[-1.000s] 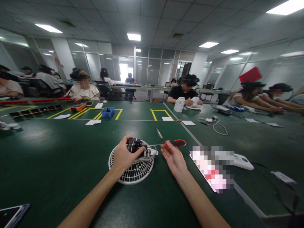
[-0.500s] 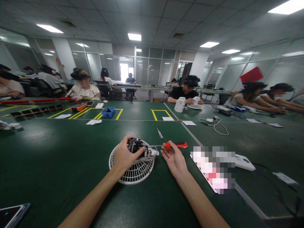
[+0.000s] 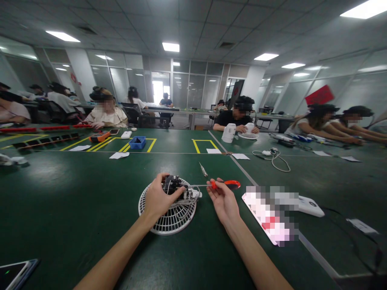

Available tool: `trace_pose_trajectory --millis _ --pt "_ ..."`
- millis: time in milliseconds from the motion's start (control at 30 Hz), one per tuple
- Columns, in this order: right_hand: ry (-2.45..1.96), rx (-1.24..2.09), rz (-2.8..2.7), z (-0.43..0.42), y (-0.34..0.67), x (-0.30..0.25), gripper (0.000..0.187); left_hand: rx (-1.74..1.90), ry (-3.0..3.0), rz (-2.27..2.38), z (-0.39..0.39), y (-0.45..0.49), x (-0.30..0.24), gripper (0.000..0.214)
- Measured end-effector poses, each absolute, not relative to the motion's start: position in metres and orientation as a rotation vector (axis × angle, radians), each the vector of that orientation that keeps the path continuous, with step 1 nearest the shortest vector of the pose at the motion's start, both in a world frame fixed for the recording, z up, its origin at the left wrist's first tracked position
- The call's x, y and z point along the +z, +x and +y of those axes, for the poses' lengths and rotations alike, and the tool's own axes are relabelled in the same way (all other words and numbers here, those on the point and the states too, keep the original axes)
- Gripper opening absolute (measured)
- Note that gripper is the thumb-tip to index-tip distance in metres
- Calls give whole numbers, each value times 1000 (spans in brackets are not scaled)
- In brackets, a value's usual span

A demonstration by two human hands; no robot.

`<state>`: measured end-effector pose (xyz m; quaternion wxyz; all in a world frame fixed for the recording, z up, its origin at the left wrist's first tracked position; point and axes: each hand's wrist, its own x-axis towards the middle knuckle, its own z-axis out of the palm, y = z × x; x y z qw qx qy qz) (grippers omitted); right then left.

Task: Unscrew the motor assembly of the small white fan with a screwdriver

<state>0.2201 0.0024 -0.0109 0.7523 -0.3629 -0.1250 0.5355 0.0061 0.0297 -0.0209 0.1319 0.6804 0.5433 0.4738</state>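
The left hand (image 3: 157,198) grips a black motor assembly with white fittings (image 3: 171,183), thumb on the near side and fingers curled around the far side. The assembly sits above a round white slatted fan grille (image 3: 173,225), which lies on the green tabletop (image 3: 90,225) in front of the person. The right hand (image 3: 224,201), palm turned up, pinches the front of the red-and-black handle of a long-shafted screwdriver (image 3: 232,185) between thumb and fingers. The shaft points left, roughly level, toward the assembly; tip contact cannot be determined. A small slim screwdriver with a clear handle (image 3: 203,170) lies beyond the right hand, near the grille.
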Motion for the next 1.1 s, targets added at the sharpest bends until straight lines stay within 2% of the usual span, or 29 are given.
trace_pose_trajectory --millis 500,1100 --pt "-822 1133 -311 6 223 -15 40 1365 1958 1589 29 6 -20 61" --pt "-871 1119 -306 3 219 -10 36 1364 1953 1578 29 6 -20 61"
